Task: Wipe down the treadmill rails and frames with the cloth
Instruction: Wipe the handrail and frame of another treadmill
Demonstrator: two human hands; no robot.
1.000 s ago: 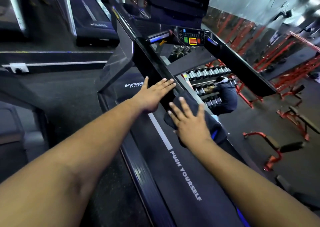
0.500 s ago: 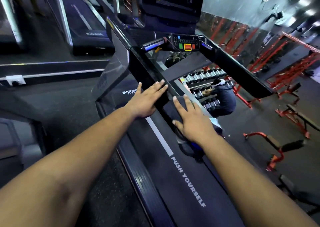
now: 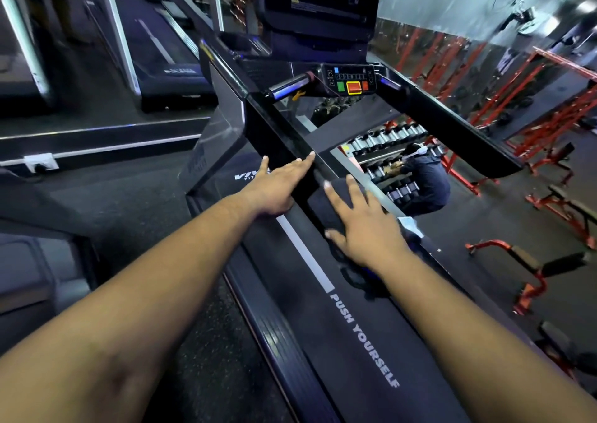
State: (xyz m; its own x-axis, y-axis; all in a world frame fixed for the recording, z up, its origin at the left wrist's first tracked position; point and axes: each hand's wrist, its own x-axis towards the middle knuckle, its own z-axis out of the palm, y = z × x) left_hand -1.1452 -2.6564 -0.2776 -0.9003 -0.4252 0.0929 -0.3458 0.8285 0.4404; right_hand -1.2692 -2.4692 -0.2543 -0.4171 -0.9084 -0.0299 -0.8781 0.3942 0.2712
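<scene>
both arms reached forward from the bottom of the frame, two hands in all. the left hand (image 3: 274, 190) lay flat, palm down, fingers straight and together, its fingertips (image 3: 310, 155) touching the black left handrail (image 3: 284, 141) near the centre of the frame; its grip was released and held nothing. the right hand (image 3: 361, 228) was spread wide, fingers straight, pressing down on one dark cloth (image 3: 326, 206) that lay just right of centre, beside the lower end of that rail and over the treadmill belt (image 3: 323, 319); its grip was likewise released, flat on the cloth rather than clenched round it. whether the cloth touched the rail itself could not be told

one treadmill filled the middle of the frame, with two handrails: the left one under the fingertips and the right handrail (image 3: 452, 125) running from centre to the right. between them at upper centre sat one control panel (image 3: 350, 80) with a green button and a red one. the belt bore one white stripe and the words "push yourself". a second treadmill (image 3: 168, 54) stood at upper left. red frames (image 3: 549, 125) stood at the right
</scene>
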